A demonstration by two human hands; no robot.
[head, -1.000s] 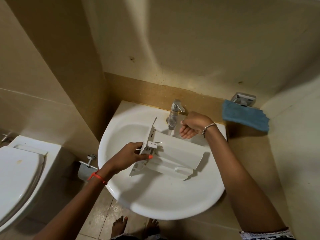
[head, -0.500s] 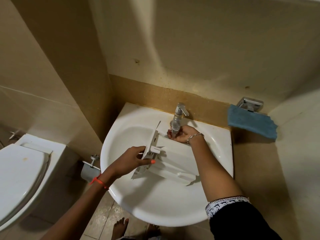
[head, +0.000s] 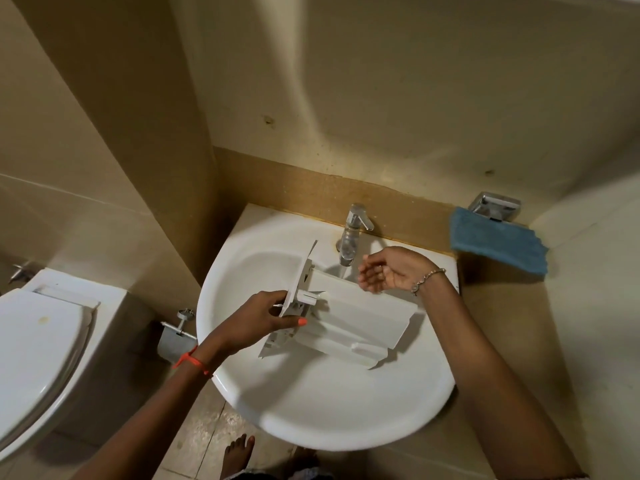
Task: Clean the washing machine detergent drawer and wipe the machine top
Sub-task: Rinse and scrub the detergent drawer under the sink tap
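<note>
Now, left hand (head: 256,318): grips white plastic detergent drawer (head: 360,320) by its flat front panel.
Right hand (head: 388,273): fingers loose, empty, beside tap (head: 350,233) stream.
Sink (head: 311,410): round, glossy white.

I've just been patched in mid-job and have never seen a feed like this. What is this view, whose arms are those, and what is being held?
There is no robot here: a person works with two bare hands, and the single picture comes from a camera worn on the head, looking forward and down. That is why both arms reach in from the bottom edge.

The left hand grips the white detergent drawer at its front panel and holds it over the sink. Water runs from the tap onto the drawer's far edge. The right hand is open and empty, palm cupped beside the stream.

A blue cloth hangs on a holder to the right of the sink. A toilet stands at the left. The washing machine is not in view.
</note>
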